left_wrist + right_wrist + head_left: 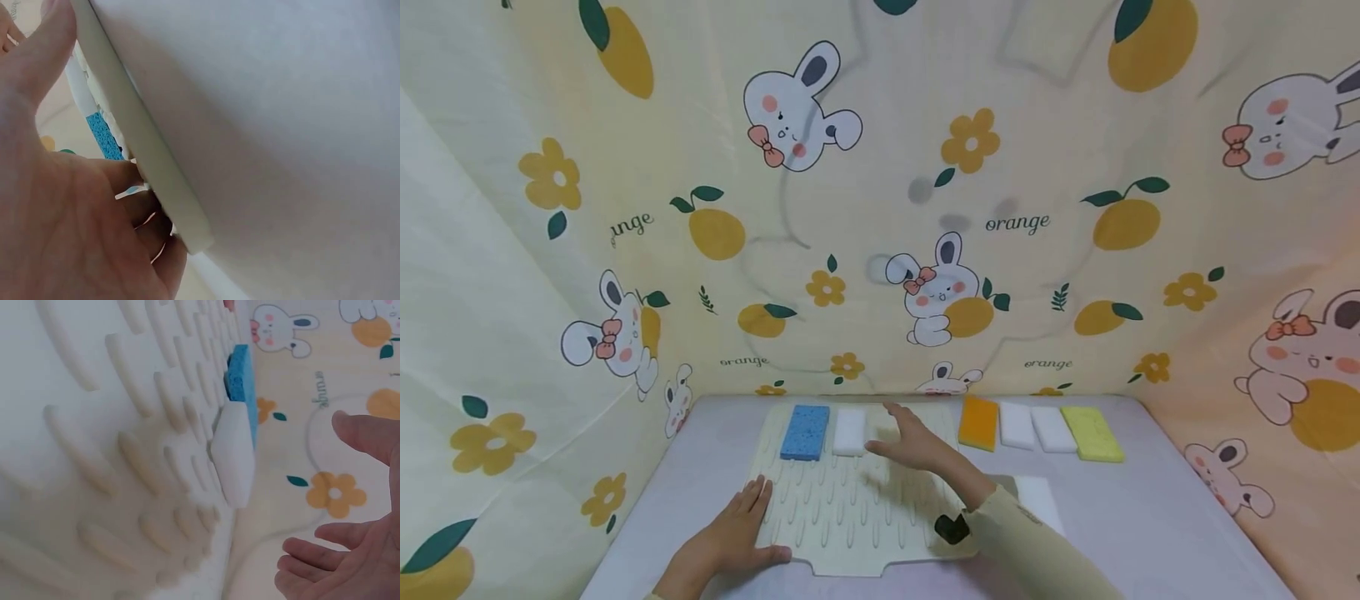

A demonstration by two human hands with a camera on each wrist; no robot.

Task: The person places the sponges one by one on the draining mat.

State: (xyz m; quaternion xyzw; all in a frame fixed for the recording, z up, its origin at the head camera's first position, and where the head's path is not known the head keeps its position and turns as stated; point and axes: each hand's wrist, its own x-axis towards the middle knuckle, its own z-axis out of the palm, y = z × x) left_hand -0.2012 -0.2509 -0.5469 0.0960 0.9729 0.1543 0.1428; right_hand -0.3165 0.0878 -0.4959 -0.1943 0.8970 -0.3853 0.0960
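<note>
Ribbed board [850, 533] takes up much of the middle of the worktop [1120, 517], its far side near the worktop's far edge. Off its right side, toward the worktop's far right corner, I count a row: an orange sponge [978, 423], two white blocks [1017, 426] and a yellow sponge [1092, 434]. Nearer me, partly behind the right sleeve [1037, 554], sits a flat white piece [1040, 500] that I cannot identify. On the board, by its far left corner, lies a blue sponge [805, 432], with a white sponge [849, 432] just beside it on the right.

That white sponge is what I would steer by: it lies just left of the right hand [921, 446] — clearly the nearer hand — with its long axis running roughly toward the worktop's far edge. The right hand hangs above the board, thumb well apart from the fingers, holding nothing; its wrist view shows a gap to the sponge. The left hand [733, 533] touches the board's left edge with extended fingers, thumb at the near left corner — resting rather than clamped, I judge.
</note>
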